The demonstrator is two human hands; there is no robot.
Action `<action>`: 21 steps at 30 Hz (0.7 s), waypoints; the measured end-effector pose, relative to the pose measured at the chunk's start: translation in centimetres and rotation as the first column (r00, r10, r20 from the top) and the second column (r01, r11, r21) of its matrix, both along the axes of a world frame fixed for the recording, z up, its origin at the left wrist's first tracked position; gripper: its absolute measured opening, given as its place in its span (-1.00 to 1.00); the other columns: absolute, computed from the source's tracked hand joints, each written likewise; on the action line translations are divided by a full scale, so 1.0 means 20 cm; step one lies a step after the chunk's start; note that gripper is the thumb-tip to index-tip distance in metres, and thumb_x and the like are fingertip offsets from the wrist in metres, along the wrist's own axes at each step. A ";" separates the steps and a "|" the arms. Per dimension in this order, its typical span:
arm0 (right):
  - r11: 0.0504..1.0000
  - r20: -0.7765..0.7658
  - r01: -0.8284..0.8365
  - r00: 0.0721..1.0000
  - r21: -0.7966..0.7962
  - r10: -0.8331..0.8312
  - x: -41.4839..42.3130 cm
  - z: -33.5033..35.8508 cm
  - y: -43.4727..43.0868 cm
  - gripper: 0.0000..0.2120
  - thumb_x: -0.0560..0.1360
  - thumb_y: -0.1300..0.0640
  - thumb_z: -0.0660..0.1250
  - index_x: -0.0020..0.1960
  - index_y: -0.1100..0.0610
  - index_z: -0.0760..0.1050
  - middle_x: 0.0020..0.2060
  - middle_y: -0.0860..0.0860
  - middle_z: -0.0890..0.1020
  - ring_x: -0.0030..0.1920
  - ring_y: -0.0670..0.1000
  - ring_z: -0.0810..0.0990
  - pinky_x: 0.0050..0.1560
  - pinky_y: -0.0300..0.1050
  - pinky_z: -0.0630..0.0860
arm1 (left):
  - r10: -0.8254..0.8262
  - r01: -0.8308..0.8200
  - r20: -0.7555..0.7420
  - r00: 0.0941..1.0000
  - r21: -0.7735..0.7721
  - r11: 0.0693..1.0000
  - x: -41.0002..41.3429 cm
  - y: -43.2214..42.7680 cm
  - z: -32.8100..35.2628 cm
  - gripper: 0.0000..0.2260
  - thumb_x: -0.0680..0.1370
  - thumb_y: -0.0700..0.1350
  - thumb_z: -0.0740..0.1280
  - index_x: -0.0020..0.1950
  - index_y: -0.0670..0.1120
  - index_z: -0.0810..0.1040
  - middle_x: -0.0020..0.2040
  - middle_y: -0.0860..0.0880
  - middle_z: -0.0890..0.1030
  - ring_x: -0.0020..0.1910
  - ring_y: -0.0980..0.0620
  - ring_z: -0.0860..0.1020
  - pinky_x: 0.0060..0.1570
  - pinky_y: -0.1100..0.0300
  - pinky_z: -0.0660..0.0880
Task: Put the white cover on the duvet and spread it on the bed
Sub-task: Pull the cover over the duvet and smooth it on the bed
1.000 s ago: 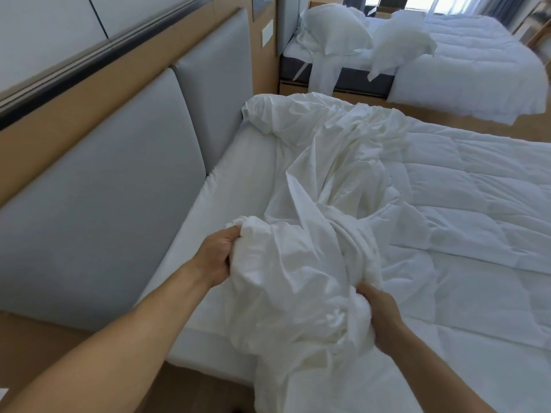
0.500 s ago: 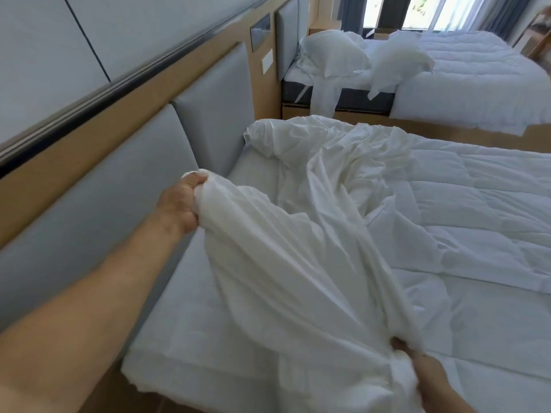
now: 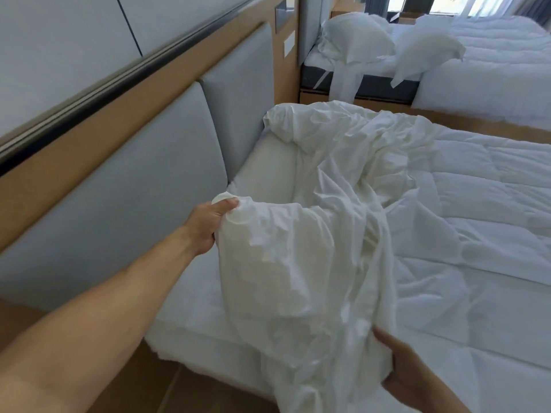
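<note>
A crumpled white cover (image 3: 301,263) lies across the head end of the near bed (image 3: 190,296), bunched over the quilted white duvet (image 3: 483,222). My left hand (image 3: 208,225) grips a corner of the cover, held up over the mattress near the headboard. At the lower right my right hand (image 3: 399,368) grips the lower folds of the same cover, its fingers partly hidden by cloth. The cover stretches between both hands and trails back to a heap at the bed's far corner (image 3: 298,126).
A grey padded headboard (image 3: 134,204) with a wooden frame runs along the left. Wooden floor (image 3: 167,386) shows beside the bed. A second bed (image 3: 483,73) at the back holds two white pillows (image 3: 354,40) and its own duvet.
My left hand lifted the cover corner up toward the headboard, then came back down a little lower over the mattress. My right hand stayed low, still holding the folds.
</note>
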State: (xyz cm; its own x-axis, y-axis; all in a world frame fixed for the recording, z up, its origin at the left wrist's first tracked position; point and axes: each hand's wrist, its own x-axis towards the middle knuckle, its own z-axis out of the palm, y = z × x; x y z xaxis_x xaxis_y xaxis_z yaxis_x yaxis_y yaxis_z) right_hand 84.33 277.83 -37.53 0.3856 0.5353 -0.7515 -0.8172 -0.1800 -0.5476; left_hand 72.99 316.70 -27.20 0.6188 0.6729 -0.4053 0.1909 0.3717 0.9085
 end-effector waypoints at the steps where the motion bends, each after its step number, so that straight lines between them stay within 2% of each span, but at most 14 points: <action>1: 0.998 0.006 -0.054 0.999 -0.036 0.054 -0.05 -0.05 0.00 -0.64 0.44 0.14 0.40 0.19 0.28 0.63 0.12 0.30 0.65 0.06 0.29 0.67 -0.06 0.18 0.65 | 0.013 -0.013 0.000 1.000 0.016 1.000 -0.01 0.01 0.01 -0.86 0.58 -0.14 0.37 0.03 -0.19 0.66 -0.08 -0.12 0.69 -0.16 -0.06 0.64 -0.14 0.12 0.57; 2: 0.991 0.051 -0.078 0.995 -0.110 0.083 -0.10 -0.11 -0.01 -0.59 0.42 0.10 0.48 0.20 0.28 0.61 0.11 0.28 0.66 0.08 0.29 0.66 0.02 0.19 0.63 | 0.038 -0.038 -0.002 0.999 0.030 0.999 -0.01 0.02 0.03 -0.90 0.57 -0.16 0.38 -0.08 -0.15 0.64 -0.17 -0.09 0.67 -0.22 -0.04 0.61 -0.20 0.14 0.54; 4: 0.929 0.195 -0.101 0.964 -0.357 0.180 -0.13 -0.24 -0.09 -0.39 0.27 -0.08 0.62 0.16 0.30 0.61 0.03 0.24 0.69 0.05 0.24 0.67 0.15 0.17 0.57 | 0.095 -0.096 0.010 0.995 0.039 0.995 -0.01 0.10 0.08 -0.84 0.55 -0.18 0.39 -0.23 -0.08 0.54 -0.25 -0.06 0.60 -0.31 -0.01 0.58 -0.26 0.15 0.52; 7: 0.727 0.293 0.000 0.916 -0.686 0.276 -0.06 -0.26 -0.23 -0.40 0.41 -0.05 0.53 0.18 0.44 0.57 0.12 0.34 0.63 0.17 0.26 0.59 0.25 0.11 0.46 | 0.207 -0.209 0.029 0.978 0.065 0.976 -0.03 0.29 0.18 -0.96 0.55 -0.18 0.40 -0.06 -0.10 0.55 -0.16 -0.10 0.62 -0.22 -0.04 0.62 -0.15 0.06 0.59; 8: 0.671 0.313 0.065 0.914 -0.739 0.257 -0.03 -0.22 -0.28 -0.40 0.45 -0.04 0.49 0.22 0.46 0.53 0.19 0.38 0.57 0.25 0.29 0.54 0.27 0.09 0.41 | 0.248 -0.250 0.036 0.968 0.069 0.966 -0.04 0.37 0.23 -0.96 0.55 -0.18 0.38 -0.06 -0.09 0.53 -0.18 -0.08 0.60 -0.22 -0.03 0.61 -0.13 0.05 0.59; 10: 0.561 0.351 0.181 0.913 -0.808 0.211 0.06 -0.16 -0.37 -0.37 0.50 -0.02 0.44 0.30 0.49 0.44 0.30 0.42 0.47 0.35 0.32 0.44 0.31 0.08 0.31 | 0.373 -0.376 0.054 0.926 0.074 0.923 -0.10 0.49 0.29 -0.87 0.47 -0.20 0.39 -0.23 -0.06 0.49 -0.30 -0.05 0.55 -0.24 -0.04 0.57 -0.21 0.09 0.61; 12: 0.471 0.356 0.231 0.914 -0.851 0.195 0.12 -0.15 -0.40 -0.37 0.52 -0.02 0.42 0.32 0.49 0.42 0.31 0.43 0.45 0.34 0.34 0.44 0.30 0.10 0.33 | 0.410 -0.412 0.042 0.911 0.131 0.902 -0.15 0.53 0.29 -0.85 0.34 -0.11 0.44 -0.29 -0.09 0.49 -0.24 -0.08 0.58 -0.19 -0.05 0.56 -0.32 0.17 0.58; 14: 0.492 0.375 0.220 0.895 -0.842 0.243 0.15 -0.15 -0.31 -0.43 0.50 -0.02 0.44 0.25 0.45 0.51 0.19 0.41 0.55 0.20 0.34 0.54 0.20 0.12 0.45 | 0.292 -0.294 0.039 0.956 0.093 0.951 -0.14 0.47 0.25 -0.73 0.30 0.01 0.51 -0.12 -0.11 0.60 0.02 -0.16 0.64 -0.04 -0.09 0.62 -0.10 0.05 0.63; 15: 0.514 0.391 0.205 0.876 -0.833 0.284 0.16 -0.13 -0.22 -0.44 0.45 -0.02 0.47 0.22 0.41 0.53 0.13 0.37 0.59 0.15 0.32 0.57 0.16 0.12 0.51 | 0.210 -0.214 0.068 0.975 0.063 0.975 -0.12 0.39 0.24 -0.71 0.35 0.00 0.51 -0.04 -0.13 0.61 0.09 -0.21 0.63 0.02 -0.12 0.63 0.02 0.00 0.61; 17: 0.537 0.497 0.225 0.748 -0.813 0.440 0.16 -0.09 0.03 -0.37 0.38 -0.06 0.51 0.29 0.31 0.49 0.20 0.30 0.56 0.23 0.29 0.53 0.23 0.15 0.49 | 0.116 -0.122 0.097 0.988 0.052 0.991 -0.05 0.21 0.21 -0.82 0.53 -0.09 0.41 0.03 -0.19 0.57 0.08 -0.26 0.61 0.02 -0.13 0.60 0.04 0.00 0.57; 18: 0.606 0.597 0.236 0.625 -0.759 0.504 0.14 -0.06 0.17 -0.31 0.39 -0.09 0.51 0.37 0.26 0.43 0.29 0.26 0.52 0.31 0.27 0.47 0.32 0.15 0.43 | 0.105 -0.110 0.095 0.990 0.042 0.993 -0.01 0.14 0.20 -0.83 0.58 -0.12 0.36 0.08 -0.21 0.55 0.08 -0.27 0.60 0.01 -0.13 0.59 0.06 -0.01 0.57; 20: 0.804 0.773 0.072 0.338 -0.591 0.537 0.04 0.04 0.42 -0.21 0.42 -0.15 0.48 0.51 0.13 0.29 0.42 0.10 0.40 0.42 0.15 0.35 0.45 0.06 0.29 | 0.117 -0.118 0.096 0.988 0.008 0.993 0.06 0.03 0.18 -0.81 0.61 -0.15 0.33 0.17 -0.22 0.53 0.09 -0.25 0.62 0.01 -0.13 0.61 0.07 -0.01 0.57; 21: 0.814 0.788 -0.061 0.219 -0.577 0.575 -0.03 0.08 0.52 -0.15 0.39 -0.23 0.47 0.54 0.06 0.23 0.45 0.01 0.34 0.44 0.08 0.30 0.46 0.01 0.27 | 0.120 -0.119 0.099 0.988 -0.014 0.993 0.09 0.00 0.18 -0.81 0.61 -0.15 0.33 0.17 -0.22 0.52 0.09 -0.24 0.64 -0.01 -0.13 0.62 0.06 -0.01 0.59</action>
